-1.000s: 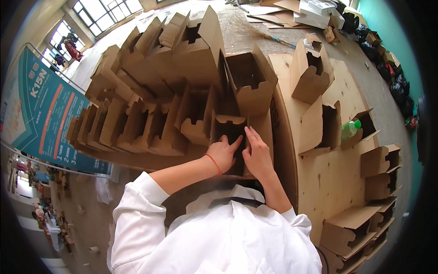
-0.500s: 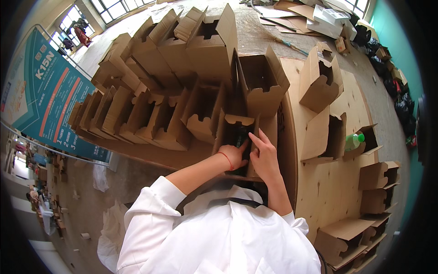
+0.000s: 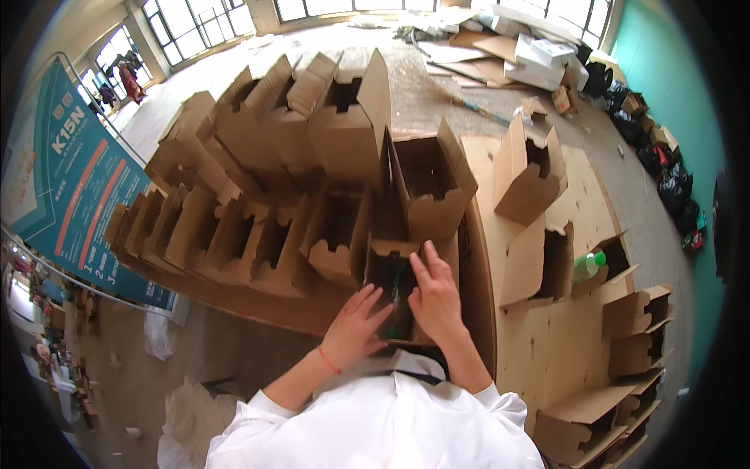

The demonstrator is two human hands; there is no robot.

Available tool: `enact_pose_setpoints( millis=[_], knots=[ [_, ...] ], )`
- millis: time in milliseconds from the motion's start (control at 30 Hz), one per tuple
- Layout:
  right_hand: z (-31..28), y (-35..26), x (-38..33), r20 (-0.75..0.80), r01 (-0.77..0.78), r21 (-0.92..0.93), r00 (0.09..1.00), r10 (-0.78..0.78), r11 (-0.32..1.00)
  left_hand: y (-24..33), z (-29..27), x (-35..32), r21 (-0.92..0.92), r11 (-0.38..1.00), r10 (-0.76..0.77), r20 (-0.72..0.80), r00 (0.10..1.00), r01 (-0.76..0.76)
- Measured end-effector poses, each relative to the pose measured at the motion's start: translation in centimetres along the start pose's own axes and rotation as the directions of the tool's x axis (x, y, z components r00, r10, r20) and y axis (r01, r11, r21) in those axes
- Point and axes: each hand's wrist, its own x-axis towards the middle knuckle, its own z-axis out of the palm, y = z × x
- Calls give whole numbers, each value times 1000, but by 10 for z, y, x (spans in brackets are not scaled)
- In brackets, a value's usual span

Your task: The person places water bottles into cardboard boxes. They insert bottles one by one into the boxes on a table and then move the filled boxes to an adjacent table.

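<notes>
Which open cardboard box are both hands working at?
The box at the right end of the nearest row, between the left hand and right hand; no hand is at the other boxes.

The teal banner (image 3: 86,180) standing on the left carries the clearest print: a large white heading (image 3: 69,129) of mixed letters and digits, slanted by the lens, with two small square codes (image 3: 62,105) above it. Below run two orange-red strips and smaller white lines, ending in a short numbered list; the smallest characters are too blurred to tell. Dark lettering (image 3: 466,241) marks the large brown carton (image 3: 478,289), partly hidden.
</notes>
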Motion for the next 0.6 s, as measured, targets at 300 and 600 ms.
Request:
enact_pose_setpoints(
  millis=[300, 600],
  knots=[
    [54, 12, 27, 300, 155, 10, 942, -151, 988, -5, 20, 5, -252, 968, -38, -150, 988, -1],
    [67, 12, 3, 54, -7, 363, 998, -13, 932, -11, 51, 6, -371, 928, -54, -212, 976, -29]
  ],
)
